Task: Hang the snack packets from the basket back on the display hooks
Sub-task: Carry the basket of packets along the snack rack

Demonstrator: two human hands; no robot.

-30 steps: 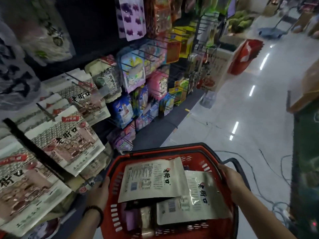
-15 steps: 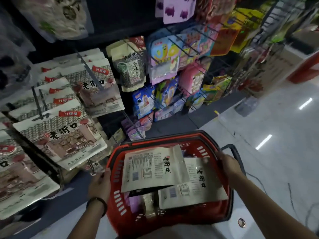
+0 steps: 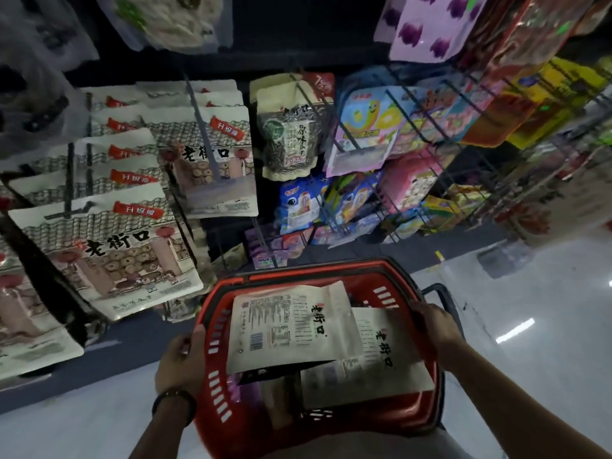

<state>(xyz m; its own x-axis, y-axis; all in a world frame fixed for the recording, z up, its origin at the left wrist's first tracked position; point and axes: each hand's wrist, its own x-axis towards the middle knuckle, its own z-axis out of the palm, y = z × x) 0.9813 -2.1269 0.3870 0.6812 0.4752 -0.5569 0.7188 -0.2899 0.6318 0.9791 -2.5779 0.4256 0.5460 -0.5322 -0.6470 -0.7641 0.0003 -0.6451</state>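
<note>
**Two hands on a red basket at the snack rack**

Two bare hands grip a red basket [image 3: 331,422] of slotted hard plastic, oval in outline with a dark rim band. The left hand [image 3: 180,362], a dark band at its wrist, is clamped on the left rim; the right hand [image 3: 433,326] is closed over the right rim next to a black handle [image 3: 440,293].

Inside lie flat, matte cream pouches, backs up. The upper packet [image 3: 291,329] shows fine print and a barcode, and it overlaps the lower packet [image 3: 374,359] on the right. Under them sit darker and purple items, too shadowed to identify.

Ahead stands a dark display wall with thin metal display hooks [image 3: 202,127] sticking out. Matching cream packets [image 3: 119,256] with a tiled-roof picture and red labels hang in rows on the left. A crinkled sunflower-seed bag [image 3: 291,140] hangs in the middle, and glossy pink, blue and yellow packs [image 3: 367,134] fill wire pegs to the right.

The floor [image 3: 530,326] is pale, polished and smooth, mirroring strips of ceiling light.
</note>
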